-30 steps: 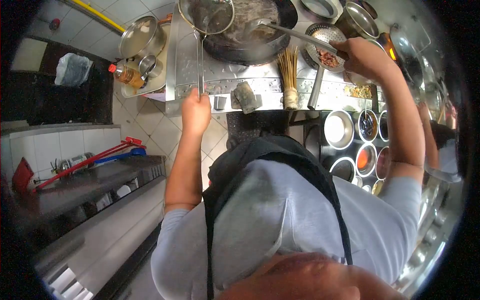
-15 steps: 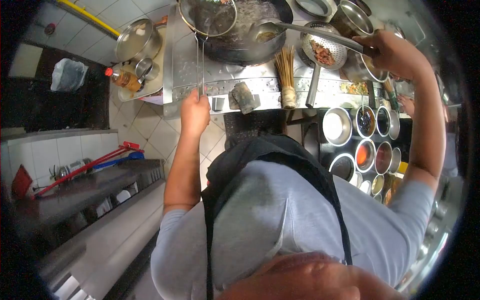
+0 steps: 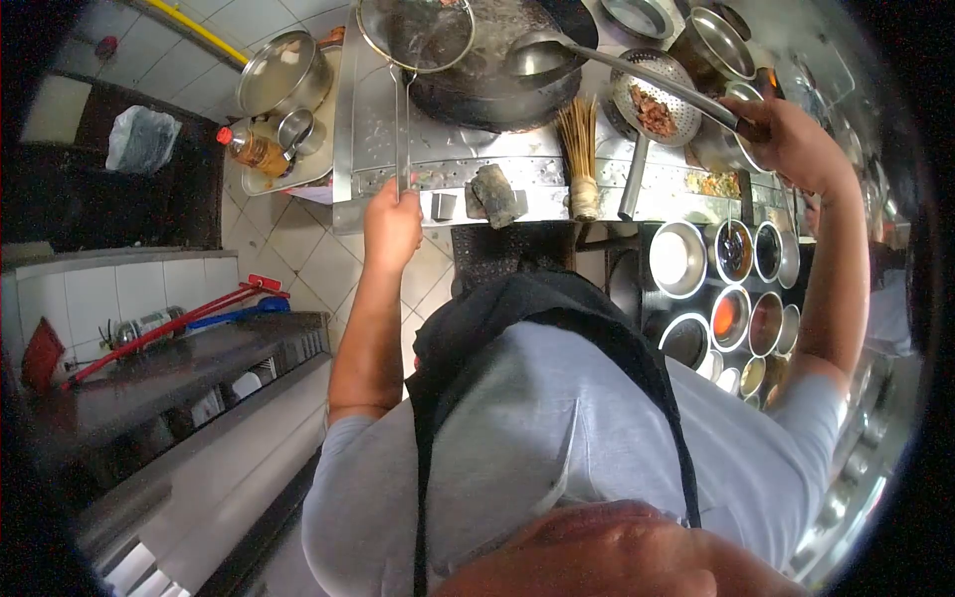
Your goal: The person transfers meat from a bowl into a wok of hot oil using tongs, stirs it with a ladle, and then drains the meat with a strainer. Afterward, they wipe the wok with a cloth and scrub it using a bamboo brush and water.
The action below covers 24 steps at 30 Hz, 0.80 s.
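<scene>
My left hand [image 3: 393, 227] is closed round the long wire handle of a strainer [image 3: 402, 129]. Its round rim is over the left part of a dark wok [image 3: 492, 111] that has liquid in it. In my right hand [image 3: 801, 144] is the handle of a metal ladle [image 3: 637, 70], which reaches left so that its bowl is over the wok's right side. Below that handle, a perforated scoop [image 3: 686, 114] with browned pieces of food rests on a pot. A bamboo brush [image 3: 581, 159] and a folded grey cloth [image 3: 494, 194] lie along the stove's front edge.
At left, a large pot [image 3: 286, 75] and an oil bottle with a red cap [image 3: 254, 151] stand on a side surface. Several round seasoning containers [image 3: 677, 259] sit at right. Part of another person's hand [image 3: 813, 214] shows beyond my right arm.
The ladle's bowl has shifted slightly right over the wok, and the brownish contents seen in it before no longer show clearly. My right hand has moved a little right and down.
</scene>
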{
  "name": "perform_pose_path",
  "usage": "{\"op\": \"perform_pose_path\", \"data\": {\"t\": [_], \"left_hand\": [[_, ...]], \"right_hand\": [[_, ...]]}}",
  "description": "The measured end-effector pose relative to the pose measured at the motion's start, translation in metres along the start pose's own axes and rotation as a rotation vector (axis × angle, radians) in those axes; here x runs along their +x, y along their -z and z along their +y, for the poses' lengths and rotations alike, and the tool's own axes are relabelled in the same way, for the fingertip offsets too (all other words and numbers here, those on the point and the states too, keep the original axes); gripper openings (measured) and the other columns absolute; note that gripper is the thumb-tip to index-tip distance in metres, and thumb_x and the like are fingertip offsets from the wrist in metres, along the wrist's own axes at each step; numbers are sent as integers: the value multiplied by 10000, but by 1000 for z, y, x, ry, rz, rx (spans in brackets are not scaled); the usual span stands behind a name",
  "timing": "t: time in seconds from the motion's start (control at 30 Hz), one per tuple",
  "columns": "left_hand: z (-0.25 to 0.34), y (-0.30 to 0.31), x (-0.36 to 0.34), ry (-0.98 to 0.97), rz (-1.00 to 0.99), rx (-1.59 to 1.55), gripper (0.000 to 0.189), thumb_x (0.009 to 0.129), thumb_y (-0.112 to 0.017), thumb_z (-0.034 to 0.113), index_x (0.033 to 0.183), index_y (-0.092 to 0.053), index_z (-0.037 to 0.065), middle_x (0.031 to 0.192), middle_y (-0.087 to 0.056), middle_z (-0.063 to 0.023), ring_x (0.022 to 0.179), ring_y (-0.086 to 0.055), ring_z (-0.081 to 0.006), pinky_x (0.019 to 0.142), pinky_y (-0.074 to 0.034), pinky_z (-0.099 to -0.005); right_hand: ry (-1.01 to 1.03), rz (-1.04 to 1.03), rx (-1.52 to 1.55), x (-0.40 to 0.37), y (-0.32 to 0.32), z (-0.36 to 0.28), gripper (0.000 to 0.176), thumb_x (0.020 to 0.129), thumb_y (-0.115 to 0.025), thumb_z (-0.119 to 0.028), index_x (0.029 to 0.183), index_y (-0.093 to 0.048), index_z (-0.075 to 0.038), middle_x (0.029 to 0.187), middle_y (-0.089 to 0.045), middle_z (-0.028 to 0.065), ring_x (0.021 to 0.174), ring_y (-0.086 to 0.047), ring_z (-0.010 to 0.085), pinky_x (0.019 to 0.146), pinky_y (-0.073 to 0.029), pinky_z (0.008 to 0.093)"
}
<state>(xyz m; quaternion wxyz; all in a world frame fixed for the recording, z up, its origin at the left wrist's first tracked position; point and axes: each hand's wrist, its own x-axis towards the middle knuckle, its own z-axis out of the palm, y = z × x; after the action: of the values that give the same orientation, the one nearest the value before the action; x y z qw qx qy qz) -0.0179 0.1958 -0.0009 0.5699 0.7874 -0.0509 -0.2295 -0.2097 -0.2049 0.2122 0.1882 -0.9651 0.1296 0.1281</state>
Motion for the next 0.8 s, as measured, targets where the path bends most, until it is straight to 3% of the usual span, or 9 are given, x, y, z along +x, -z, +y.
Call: {"op": "perform_pose_path", "data": {"t": [0.1, 0.17, 0.2, 0.27, 0.33, 0.4, 0.43, 0.47, 0.8], "left_hand": [[-2, 1, 0, -12, 4, 13, 276, 895, -458, 136, 1118, -601, 59, 616, -498, -23, 398, -432, -113, 364, -346, -280], [-2, 2, 1, 2, 9, 22, 275, 896, -458, 135, 1120, -602, 67, 616, -495, -22, 397, -429, -113, 365, -345, -277], [-2, 2, 2, 3, 11, 22, 275, 896, -458, 135, 1120, -602, 67, 616, -495, -22, 397, -429, -113, 365, -345, -277], [0, 2, 0, -10, 34, 65, 265, 897, -457, 133, 1110, -604, 71, 618, -493, -22, 397, -427, -113, 366, -345, -275], [2, 1, -2, 2, 49, 69, 260, 896, -458, 131, 1102, -604, 72, 620, -494, -21, 397, -425, -112, 366, -344, -275], [-1, 3, -2, 17, 69, 75, 254, 895, -459, 129, 1095, -605, 74, 622, -495, -20, 397, -424, -111, 367, -344, -274], [-4, 4, -1, 15, 63, 50, 250, 895, -459, 126, 1092, -605, 74, 624, -497, -19, 398, -423, -108, 366, -342, -274], [-6, 4, 0, 11, 56, 25, 247, 894, -459, 122, 1088, -604, 75, 627, -498, -18, 399, -421, -106, 365, -341, -275], [-5, 16, 5, 69, 92, -9, 253, 902, -467, 132, 1111, -601, 78, 610, -502, -21, 406, -418, -99, 369, -340, -272]], "right_hand": [[-190, 29, 6, 2, -12, -1, 614, 716, -520, 34, 1325, -529, -45, 701, -543, 1, 532, -465, 68, 482, -386, 261], [185, 285, -5, 22, -45, 73, 606, 719, -523, 24, 1324, -516, -13, 749, -553, 15, 555, -475, 61, 495, -391, 239], [187, 285, -5, 23, -44, 53, 606, 719, -523, 24, 1324, -516, -13, 749, -553, 15, 555, -475, 61, 495, -391, 239], [-224, 165, 242, 23, -46, -5, 607, 716, -530, 12, 1322, -510, 6, 770, -564, 31, 550, -489, 63, 475, -394, 227], [-24, 191, 250, 37, -66, 21, 590, 735, -540, -24, 1324, -508, 7, 707, -547, 18, 477, -471, 73, 409, -379, 229], [-321, 32, 608, 34, -74, -9, 574, 762, -545, -65, 1330, -503, 2, 637, -519, 5, 448, -466, 77, 398, -375, 232], [-299, 24, 698, 30, -79, -10, 432, 842, -570, -114, 1272, -578, -79, 664, -556, 23, 452, -482, 78, 404, -400, 250], [-263, 48, 775, 34, -90, -10, 382, 843, -571, -115, 1216, -580, -36, 654, -559, 37, 423, -489, 98, 374, -397, 255], [-284, -124, 1316, 41, -130, -37, 324, 835, -566, -166, 1113, -524, -5, 656, -541, 42, 396, -483, 110, 338, -390, 236]]}}
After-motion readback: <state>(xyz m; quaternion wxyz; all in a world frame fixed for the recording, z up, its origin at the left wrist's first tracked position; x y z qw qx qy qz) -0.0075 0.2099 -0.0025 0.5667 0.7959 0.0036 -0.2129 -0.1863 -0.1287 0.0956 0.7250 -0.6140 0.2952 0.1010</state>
